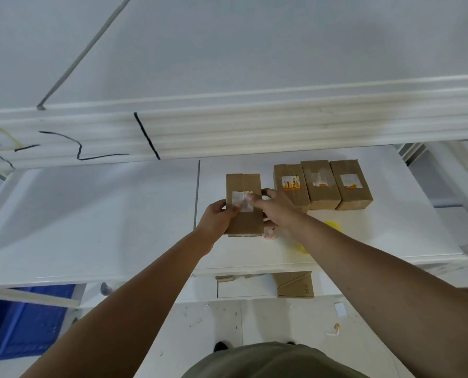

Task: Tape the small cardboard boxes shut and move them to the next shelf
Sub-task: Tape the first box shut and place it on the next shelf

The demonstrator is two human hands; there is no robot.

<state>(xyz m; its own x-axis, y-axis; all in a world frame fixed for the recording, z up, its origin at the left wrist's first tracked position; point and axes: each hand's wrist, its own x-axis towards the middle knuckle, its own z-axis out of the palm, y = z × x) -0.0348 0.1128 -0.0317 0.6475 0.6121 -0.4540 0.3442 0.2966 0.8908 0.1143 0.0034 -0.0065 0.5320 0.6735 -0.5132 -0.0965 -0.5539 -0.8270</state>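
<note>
Small cardboard box [244, 205] lying flat on white shelf [363, 236], centre of view, long axis running away from the person, held betw. both hands. Pale tape strip [241, 201] across top seam, approx. mid-length. L hand [217, 218] against box's left side, fingers curled round the edge, thumb lying on the top face just beside the tape: firm grip. R hand [275, 207] reaching in from the right, fingers mostly straight, forefinger tip pressing on the tape, thumb hooked at the box's far right edge; nothing gripped. Three more boxes [320, 184] side by side just right of R hand, each w/ a label on top. Blurred yellow item [332, 226] on shelf, partly hidden behind R forearm.
</note>
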